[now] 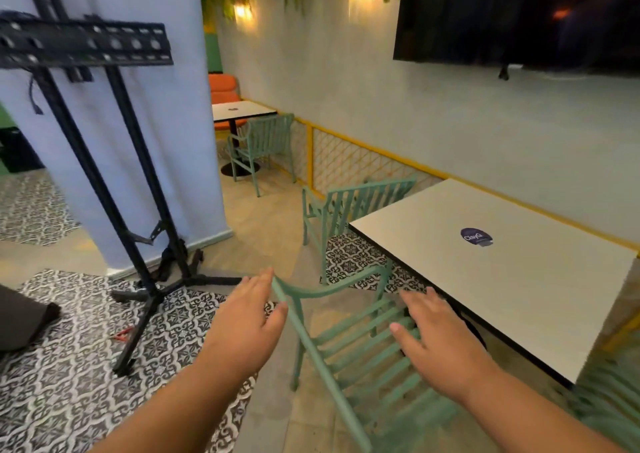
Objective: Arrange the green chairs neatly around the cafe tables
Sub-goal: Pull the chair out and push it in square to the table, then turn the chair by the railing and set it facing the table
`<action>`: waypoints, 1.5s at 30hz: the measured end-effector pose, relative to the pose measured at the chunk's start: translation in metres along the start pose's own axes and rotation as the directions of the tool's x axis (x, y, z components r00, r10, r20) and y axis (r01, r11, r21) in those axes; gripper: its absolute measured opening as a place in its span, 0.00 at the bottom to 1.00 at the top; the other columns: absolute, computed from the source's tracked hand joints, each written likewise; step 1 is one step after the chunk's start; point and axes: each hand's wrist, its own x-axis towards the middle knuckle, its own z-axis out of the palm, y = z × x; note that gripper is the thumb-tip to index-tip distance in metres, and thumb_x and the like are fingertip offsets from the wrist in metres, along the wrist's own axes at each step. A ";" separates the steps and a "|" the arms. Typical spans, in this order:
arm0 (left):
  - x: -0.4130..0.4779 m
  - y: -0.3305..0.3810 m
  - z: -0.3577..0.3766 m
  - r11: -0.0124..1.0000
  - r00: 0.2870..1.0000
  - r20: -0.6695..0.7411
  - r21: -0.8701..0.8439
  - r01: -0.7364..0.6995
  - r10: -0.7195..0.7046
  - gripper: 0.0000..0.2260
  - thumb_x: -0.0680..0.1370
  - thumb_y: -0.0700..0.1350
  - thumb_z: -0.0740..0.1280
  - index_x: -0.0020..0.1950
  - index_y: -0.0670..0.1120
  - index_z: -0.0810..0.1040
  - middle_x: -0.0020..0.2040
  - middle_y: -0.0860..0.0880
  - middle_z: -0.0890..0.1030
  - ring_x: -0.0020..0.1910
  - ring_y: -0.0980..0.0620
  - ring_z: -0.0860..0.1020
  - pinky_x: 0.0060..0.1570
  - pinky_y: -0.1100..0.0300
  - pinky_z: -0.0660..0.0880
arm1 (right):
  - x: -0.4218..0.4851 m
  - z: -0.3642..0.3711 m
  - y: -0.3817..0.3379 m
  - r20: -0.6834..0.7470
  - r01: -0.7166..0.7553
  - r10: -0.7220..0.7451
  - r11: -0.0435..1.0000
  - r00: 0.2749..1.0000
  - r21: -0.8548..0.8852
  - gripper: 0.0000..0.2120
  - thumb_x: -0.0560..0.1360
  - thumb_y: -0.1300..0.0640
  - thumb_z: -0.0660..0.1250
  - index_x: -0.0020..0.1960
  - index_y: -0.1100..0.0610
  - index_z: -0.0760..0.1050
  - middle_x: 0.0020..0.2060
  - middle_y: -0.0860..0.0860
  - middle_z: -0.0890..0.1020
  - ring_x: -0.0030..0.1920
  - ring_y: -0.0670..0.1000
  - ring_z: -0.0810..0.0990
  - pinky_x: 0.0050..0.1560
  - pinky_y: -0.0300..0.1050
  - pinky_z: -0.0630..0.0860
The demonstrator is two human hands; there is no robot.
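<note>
Two open grips flank the near green chair (360, 352), which stands at the near left edge of the bench (536, 297), its seat reaching toward it. The left grip (249, 317), fingers straight, lies at the far corner of the chair's back rail; whether it touches, I cannot tell. The right grip (433, 338), fingers spread, hangs over the seat slats. A second green chair (346, 203) stands at the bench's far end, and a third green chair (259, 141) by the far bench (242, 110).
</note>
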 end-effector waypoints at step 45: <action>0.381 -0.260 -0.108 0.976 0.979 0.130 0.130 -0.174 0.157 0.29 0.84 0.59 0.54 0.83 0.54 0.51 0.82 0.56 0.55 0.81 0.53 0.52 0.77 0.58 0.49 | 0.427 0.104 -0.188 -0.118 -0.130 0.132 0.991 0.984 0.026 0.33 0.81 0.39 0.57 0.80 0.54 0.58 0.77 0.53 0.66 0.78 0.54 0.60 0.76 0.50 0.58</action>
